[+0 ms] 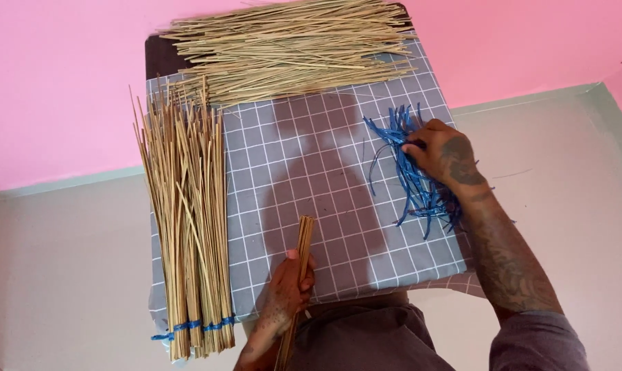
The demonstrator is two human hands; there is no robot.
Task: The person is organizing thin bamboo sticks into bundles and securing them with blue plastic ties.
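While the left hand (pixel 287 288) clasps a stick bundle (pixel 303 247), the right hand (pixel 443 152) pinches blue strips (pixel 414 185).

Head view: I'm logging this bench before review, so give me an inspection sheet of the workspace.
Surface: grey checked cloth covers the small table.
Job's things: thin stick bundle upright in left hand; blue strips under right hand.
Clutter: tied stick bundles at left; loose stick pile along far edge.
Grips: left closed around bundle; right fingers pinching strips.
Cables: nothing seen.
Surroundings: pink wall, pale floor.
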